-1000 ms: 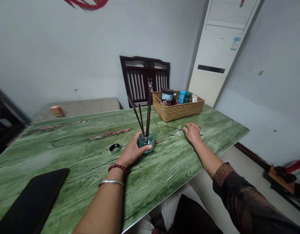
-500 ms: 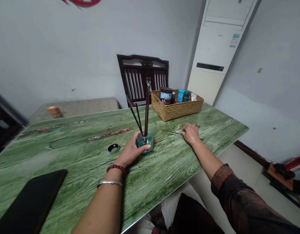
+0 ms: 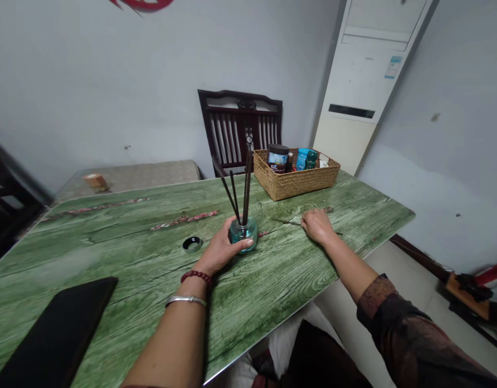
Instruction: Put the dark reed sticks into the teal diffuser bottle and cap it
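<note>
My left hand (image 3: 226,245) is wrapped around a teal glass reed diffuser bottle (image 3: 248,235), which stands upright on the green wood-patterned table (image 3: 280,280). Several dark reed sticks (image 3: 246,188) rise from its neck, leaning different ways. To the right, my right hand (image 3: 316,225) is closed low over the tabletop, its fingers pinched on a thin dark reed stick (image 3: 286,221). One end of the stick points left out of the hand; whether more than one is held is hidden. A black ring-shaped cap (image 3: 191,244) lies left of the bottle.
Behind my right hand stands a woven basket (image 3: 296,186) holding a dark jar (image 3: 278,158), a green bottle (image 3: 311,159) and other packages. A flat black object (image 3: 58,334) lies at the near left. A dark wooden chair (image 3: 242,129) stands beyond the table.
The thin sticks by my right hand, crossed before, now lie almost together at its fingers. My left hand keeps its hold on the bottle. The view has shifted slightly.
</note>
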`<action>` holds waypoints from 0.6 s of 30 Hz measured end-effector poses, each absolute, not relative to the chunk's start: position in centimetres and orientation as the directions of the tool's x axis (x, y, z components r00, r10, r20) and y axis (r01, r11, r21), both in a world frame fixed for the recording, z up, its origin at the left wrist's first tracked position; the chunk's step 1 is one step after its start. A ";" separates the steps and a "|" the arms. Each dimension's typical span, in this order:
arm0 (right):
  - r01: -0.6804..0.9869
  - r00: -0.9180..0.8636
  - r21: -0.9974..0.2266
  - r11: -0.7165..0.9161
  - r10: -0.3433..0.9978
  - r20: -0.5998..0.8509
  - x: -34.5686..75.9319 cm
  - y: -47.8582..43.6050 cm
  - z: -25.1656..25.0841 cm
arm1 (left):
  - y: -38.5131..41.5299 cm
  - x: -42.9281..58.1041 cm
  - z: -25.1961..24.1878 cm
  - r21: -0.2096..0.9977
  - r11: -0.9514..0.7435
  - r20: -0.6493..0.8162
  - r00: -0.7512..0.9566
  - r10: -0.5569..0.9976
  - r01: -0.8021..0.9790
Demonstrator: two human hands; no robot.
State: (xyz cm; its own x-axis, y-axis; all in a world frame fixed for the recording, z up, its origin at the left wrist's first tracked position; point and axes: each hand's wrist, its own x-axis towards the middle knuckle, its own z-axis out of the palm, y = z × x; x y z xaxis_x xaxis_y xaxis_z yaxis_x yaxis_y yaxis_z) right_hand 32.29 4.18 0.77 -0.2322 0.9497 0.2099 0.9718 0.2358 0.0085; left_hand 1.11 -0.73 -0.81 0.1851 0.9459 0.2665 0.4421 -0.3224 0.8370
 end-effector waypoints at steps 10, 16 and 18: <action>0.114 0.022 -0.753 0.649 0.756 0.655 27.6 2.8 9.2 | -0.6 1.1 -0.9 0.843 -0.324 0.269 0.184 0.945 0.430; -0.237 0.015 -0.732 0.638 0.756 0.654 21.7 1.6 12.3 | -0.5 1.1 -1.1 0.858 -0.331 0.289 0.162 0.943 0.394; -0.237 -0.022 -0.745 0.623 0.764 0.645 20.1 1.8 11.6 | -0.6 1.2 -1.0 0.861 -0.335 0.300 0.150 0.942 0.383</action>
State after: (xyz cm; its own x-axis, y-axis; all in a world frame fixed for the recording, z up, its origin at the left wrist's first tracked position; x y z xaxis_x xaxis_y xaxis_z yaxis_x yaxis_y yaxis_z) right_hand 20.14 1.78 11.63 -0.0222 0.7637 0.6452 -0.2372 0.6229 -0.7454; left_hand 1.18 -0.55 -0.97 0.1497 0.9422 0.2998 0.3830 -0.3347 0.8610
